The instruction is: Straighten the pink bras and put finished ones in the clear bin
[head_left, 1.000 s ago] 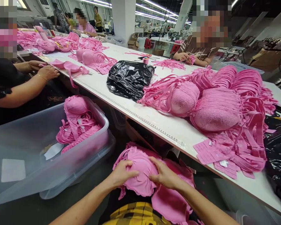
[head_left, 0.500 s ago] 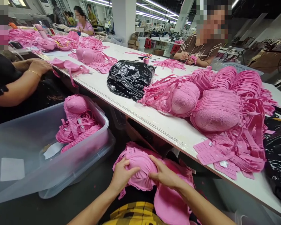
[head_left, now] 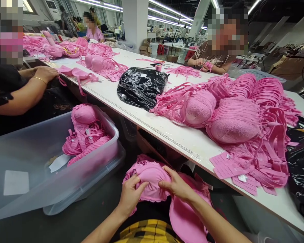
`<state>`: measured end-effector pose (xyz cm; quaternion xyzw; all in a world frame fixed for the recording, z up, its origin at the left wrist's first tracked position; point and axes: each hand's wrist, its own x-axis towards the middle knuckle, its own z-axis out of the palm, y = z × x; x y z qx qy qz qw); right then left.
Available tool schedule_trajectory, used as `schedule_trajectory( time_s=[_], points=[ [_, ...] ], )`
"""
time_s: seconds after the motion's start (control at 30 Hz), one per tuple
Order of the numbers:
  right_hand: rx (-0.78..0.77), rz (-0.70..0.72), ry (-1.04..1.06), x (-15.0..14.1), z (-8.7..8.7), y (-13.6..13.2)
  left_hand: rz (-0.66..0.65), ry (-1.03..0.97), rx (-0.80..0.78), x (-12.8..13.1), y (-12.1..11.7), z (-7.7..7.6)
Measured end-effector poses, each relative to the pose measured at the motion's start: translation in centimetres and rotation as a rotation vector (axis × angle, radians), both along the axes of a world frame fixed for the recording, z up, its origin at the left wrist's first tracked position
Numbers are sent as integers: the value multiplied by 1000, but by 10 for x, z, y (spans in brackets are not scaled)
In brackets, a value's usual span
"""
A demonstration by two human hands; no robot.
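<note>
Pink bra [head_left: 155, 178] sits over the wearer's lap, lower than the near edge of the desk [head_left: 162, 123]; smooth side of one cup faces my head camera. Left hand [head_left: 131, 193] grasps the cup's left side, thumb laid on the fabric; right hand [head_left: 177, 184] grips the opposite edge, thumb pointing inward. A smooth pink piece [head_left: 188, 221] hangs beneath the right forearm; I cannot tell whether it is part of the same bra. Yellow-and-black checked cloth [head_left: 149, 231] below the hands. Left of them I have a translucent plastic bin [head_left: 101, 162], pink garments [head_left: 84, 138] heaped toward its far right corner, white paper [head_left: 58, 163] beside them. Up on the desk, a measuring tape [head_left: 154, 128] runs along the near edge; a big stack of nested bras [head_left: 234, 118] fills the right side, a black plastic bag [head_left: 142, 87] just beside it. At my left, a co-worker's hand [head_left: 47, 73] at the desk edge, its hold unreadable to me. Across the desk, a person in a brown top [head_left: 202, 52] holds small pink pieces [head_left: 208, 65].
</note>
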<state>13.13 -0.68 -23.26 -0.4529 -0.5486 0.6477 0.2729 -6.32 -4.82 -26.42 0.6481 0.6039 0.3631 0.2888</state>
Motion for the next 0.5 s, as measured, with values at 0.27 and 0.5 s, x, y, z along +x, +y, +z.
schedule_trajectory(
  time_s=[0.27, 0.5],
  points=[
    [-156, -226, 117, 3, -27, 9, -69, -58, 113, -16, 6, -10],
    [0, -81, 143, -7, -8, 5, -66, -437, -296, -10, 27, 16]
  ],
)
